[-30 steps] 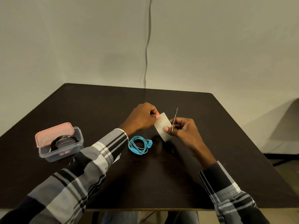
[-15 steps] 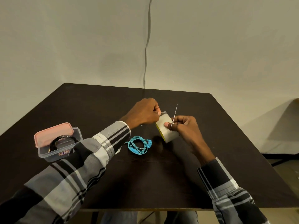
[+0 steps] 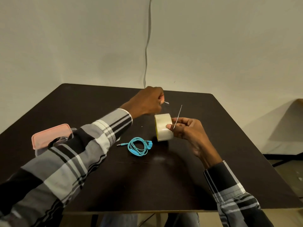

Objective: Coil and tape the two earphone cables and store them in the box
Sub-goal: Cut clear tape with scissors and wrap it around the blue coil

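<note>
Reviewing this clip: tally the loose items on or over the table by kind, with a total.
Earphones: 2, blue coil on the table, dark one in the box
Tape roll: 1
Scissors: 1
Box: 1
Pink lid: 1
Total: 6

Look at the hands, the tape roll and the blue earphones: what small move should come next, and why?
Probably cut the tape. The left hand pinches the pulled-out tape end away from the tape roll, which the right hand holds together with a thin blade. The blue earphones lie coiled but untaped on the table, so they need a strip.
</note>
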A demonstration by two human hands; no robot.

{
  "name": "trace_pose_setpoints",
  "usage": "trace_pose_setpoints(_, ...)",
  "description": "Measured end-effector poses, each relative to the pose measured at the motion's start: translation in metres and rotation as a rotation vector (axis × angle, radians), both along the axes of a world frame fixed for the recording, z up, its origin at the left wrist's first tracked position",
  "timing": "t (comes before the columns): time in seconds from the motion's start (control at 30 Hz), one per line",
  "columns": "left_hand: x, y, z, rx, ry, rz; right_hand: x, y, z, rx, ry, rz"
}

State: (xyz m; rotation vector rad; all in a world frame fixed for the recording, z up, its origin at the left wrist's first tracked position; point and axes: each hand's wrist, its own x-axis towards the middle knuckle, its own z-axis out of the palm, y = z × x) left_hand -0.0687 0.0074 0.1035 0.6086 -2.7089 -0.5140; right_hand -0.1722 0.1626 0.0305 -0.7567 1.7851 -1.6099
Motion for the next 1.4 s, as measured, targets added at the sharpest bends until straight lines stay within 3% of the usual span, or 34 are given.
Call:
trace_pose_setpoints(0.4, 0.01, -0.018, -0.005, 0.0, 0.019, 0.01, -0.001, -0.003, -0.001, -0.042, 0.014, -0.043)
trace_pose_setpoints(0.73, 0.004, 0.001, 0.002, -0.121, 0.232, 0.035, -0.005, -0.007, 0.007, -0.057, -0.019, -0.233)
trace_pose_setpoints(0.9, -0.004, 0.006, 0.019, -0.26, 0.189, -0.023, -0.009, -0.001, 0.008, -0.024, -0.06, -0.214)
trace_pose_setpoints(1.1, -0.004, 0.004, 0.023, -0.26, 0.174, -0.093, -0.016, 0.006, 0.016, 0.072, 0.093, -0.099)
trace_pose_setpoints(1.4, -0.001, -0.005, 0.018, -0.208, 0.194, -0.117, -0.041, 0.017, 0.045, 0.269, 0.482, 0.097)
